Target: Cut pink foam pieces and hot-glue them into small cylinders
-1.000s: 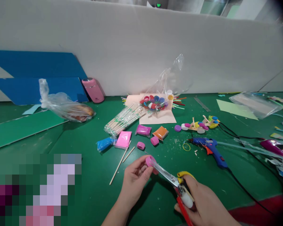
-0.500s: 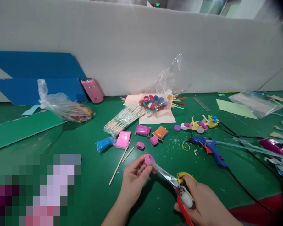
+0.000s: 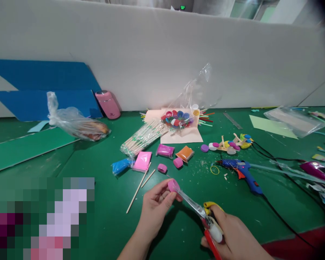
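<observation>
My left hand [image 3: 158, 202] pinches a pink bottle cap [image 3: 173, 185] between thumb and fingers. My right hand [image 3: 230, 231] grips scissors [image 3: 196, 207] by handles with yellow and red parts. The scissor tips meet the rim of the cap; whether they are cutting into it I cannot tell. Just beyond my left hand lie two more pink caps, one ring-like cap [image 3: 162, 168] and one taller cap [image 3: 178, 163]. Two thin wooden sticks [image 3: 137, 195] rest on the table to the left of my left hand.
A blue glue gun [image 3: 241, 171] with a trailing cord lies to the right. Beyond my hands are clay packets [image 3: 142, 161], bundled sticks [image 3: 144, 139], a bag of bottle caps [image 3: 178, 119] and a pink flask [image 3: 108, 104]. A blurred patch covers the lower left.
The view has shifted very slightly, so everything sits a little to the right. Both hands keep their grips, with the scissors still at the pink cap.
</observation>
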`<act>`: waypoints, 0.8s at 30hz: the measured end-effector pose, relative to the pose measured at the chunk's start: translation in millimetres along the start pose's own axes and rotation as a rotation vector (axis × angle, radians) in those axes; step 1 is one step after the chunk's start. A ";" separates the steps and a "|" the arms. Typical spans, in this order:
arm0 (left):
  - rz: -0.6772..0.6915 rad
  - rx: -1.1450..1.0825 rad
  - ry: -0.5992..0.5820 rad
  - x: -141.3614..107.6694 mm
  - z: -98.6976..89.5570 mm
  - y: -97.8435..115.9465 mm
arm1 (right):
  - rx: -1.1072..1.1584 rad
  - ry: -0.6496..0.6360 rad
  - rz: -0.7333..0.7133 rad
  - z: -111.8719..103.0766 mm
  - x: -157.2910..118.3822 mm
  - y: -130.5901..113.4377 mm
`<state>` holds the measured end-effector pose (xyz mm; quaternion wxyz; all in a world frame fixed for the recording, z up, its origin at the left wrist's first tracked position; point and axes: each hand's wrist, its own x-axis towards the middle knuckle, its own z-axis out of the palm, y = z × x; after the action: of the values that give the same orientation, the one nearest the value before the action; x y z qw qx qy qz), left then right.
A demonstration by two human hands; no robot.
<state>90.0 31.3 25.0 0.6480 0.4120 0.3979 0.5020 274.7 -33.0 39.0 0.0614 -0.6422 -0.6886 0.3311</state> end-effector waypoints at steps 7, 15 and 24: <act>-0.023 -0.019 0.026 -0.3 1.1 1.4 | 0.044 -0.029 -0.021 -0.1 1.6 1.3; -0.012 -0.027 0.068 1.7 0.9 1.5 | 0.055 0.029 -0.024 -1.1 -1.3 -2.0; -0.026 -0.041 0.162 -1.7 2.2 -0.3 | 0.044 0.061 -0.056 0.5 -1.5 0.4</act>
<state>91.8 29.3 25.6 0.6286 0.3512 0.4440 0.5332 275.0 -34.6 38.9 0.1060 -0.6308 -0.6968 0.3246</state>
